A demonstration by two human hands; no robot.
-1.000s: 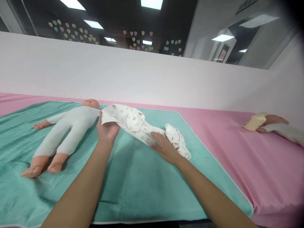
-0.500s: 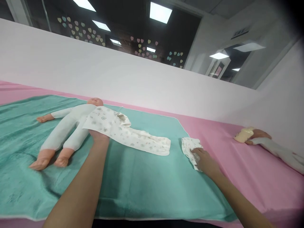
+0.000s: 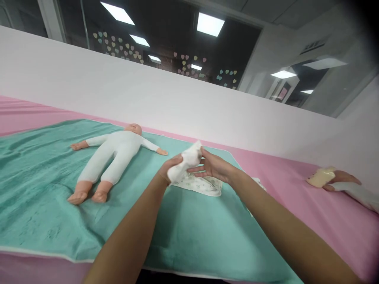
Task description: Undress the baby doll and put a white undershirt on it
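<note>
A white baby garment point(image 3: 187, 159) with a small print is bunched up between my hands above the teal blanket point(image 3: 189, 232). My left hand point(image 3: 172, 167) grips its left side, thumb on top. My right hand point(image 3: 213, 163) has hold of its right edge at the fingertips, with the other fingers spread below. The lower part point(image 3: 204, 186) of the garment lies flat on the blanket. To the left, a baby doll point(image 3: 121, 144) in a white bodysuit lies on its back, arms out. Behind my right forearm a second printed cloth point(image 3: 259, 182) is mostly hidden.
A pink sheet point(image 3: 284, 185) covers the surface under the blanket. At the far right lies another doll point(image 3: 352, 188) beside a pale yellow bottle-like object point(image 3: 321, 176). A white wall point(image 3: 166, 94) with a window above it runs along the back.
My left hand has moved right, drawing the garment off the doll and folding it over. My right hand has left the second cloth and moved left to the garment. The view has shifted slightly.
</note>
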